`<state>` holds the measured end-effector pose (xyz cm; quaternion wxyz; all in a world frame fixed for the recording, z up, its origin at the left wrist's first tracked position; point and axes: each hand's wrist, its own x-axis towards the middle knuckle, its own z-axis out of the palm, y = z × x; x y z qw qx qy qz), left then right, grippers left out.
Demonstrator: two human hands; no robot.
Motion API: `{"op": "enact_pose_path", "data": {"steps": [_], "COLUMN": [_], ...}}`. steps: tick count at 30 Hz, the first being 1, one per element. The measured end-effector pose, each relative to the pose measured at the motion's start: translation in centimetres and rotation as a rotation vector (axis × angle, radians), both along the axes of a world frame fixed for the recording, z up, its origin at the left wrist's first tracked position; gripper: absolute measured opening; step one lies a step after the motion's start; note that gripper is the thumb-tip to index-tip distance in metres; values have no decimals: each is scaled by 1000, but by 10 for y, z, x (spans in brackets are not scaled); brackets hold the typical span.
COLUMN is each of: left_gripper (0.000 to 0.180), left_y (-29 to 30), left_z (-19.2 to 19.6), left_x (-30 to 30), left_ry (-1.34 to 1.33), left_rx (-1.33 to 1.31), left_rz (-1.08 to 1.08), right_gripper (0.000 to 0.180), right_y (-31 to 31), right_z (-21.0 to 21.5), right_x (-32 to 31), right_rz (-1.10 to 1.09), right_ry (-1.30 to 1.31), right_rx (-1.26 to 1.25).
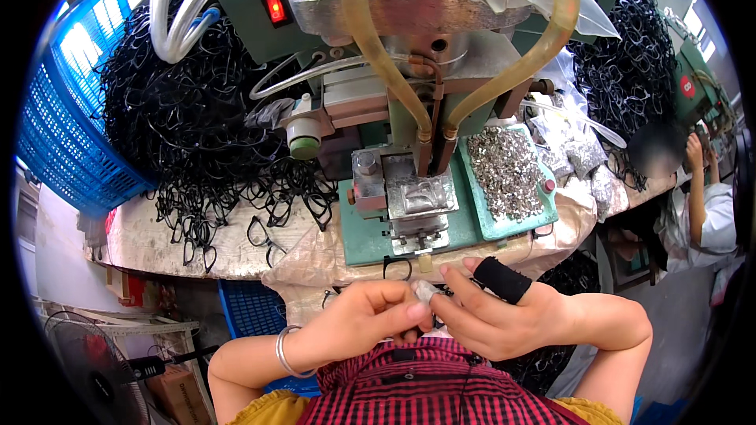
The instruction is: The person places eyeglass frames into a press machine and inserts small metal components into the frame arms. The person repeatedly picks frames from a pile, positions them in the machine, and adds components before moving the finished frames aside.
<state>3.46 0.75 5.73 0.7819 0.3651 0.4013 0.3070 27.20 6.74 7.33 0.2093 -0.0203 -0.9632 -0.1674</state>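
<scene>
My left hand (366, 320) and my right hand (496, 316) meet at the front edge of the bench, fingertips together. The left fingers are curled, with the thumb pressed against them. A white wrap (426, 291) shows at the fingertips between the hands, and a black band (502, 280) covers a finger of the right hand. A small dark piece shows by the right fingers; what the hands pinch is mostly hidden. Just beyond them a black eyeglass frame (397, 268) lies at the base of a green bench press machine (370, 248) with a metal fixture (420, 197).
A green tray (505, 228) of small metal parts stands right of the fixture. Black eyeglass frames (205, 126) are heaped at left, beside a blue basket (75, 126). Two hoses (561, 20) hang over the machine. A fan (98, 370) stands lower left; another person (697, 212) sits at right.
</scene>
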Motion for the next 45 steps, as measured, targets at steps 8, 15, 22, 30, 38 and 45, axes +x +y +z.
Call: {"op": "enact_pose_path", "data": {"steps": [8,15,22,30,38,45], "left_gripper": [34,39,31,48,48,14], "left_y": [7,1,3,-20,-8,2], "left_z": [-14,-28,-30,-44,-13,-10], "left_x": [5,15,17,-6,6,13], "left_ry": [-262,101,-51,-347,-166,-129], "left_rx": [-140,583,786,388,-104,29], "left_rz": [77,224,251,-76,185,238], "right_gripper": [28,20,21,21,16,16], "right_y": [-11,-23,-35,-15,-34,-32], "right_z": [-16,-21,-18,-23,-30,-33], "right_x": [1,-10,-11,5,1,9], "right_rz": [-120,-34,629,49,64,79], "right_ry": [8,449,1133,754,403,316], "right_rx": [-171,-1199,-2271,-1560,-735,-614]}}
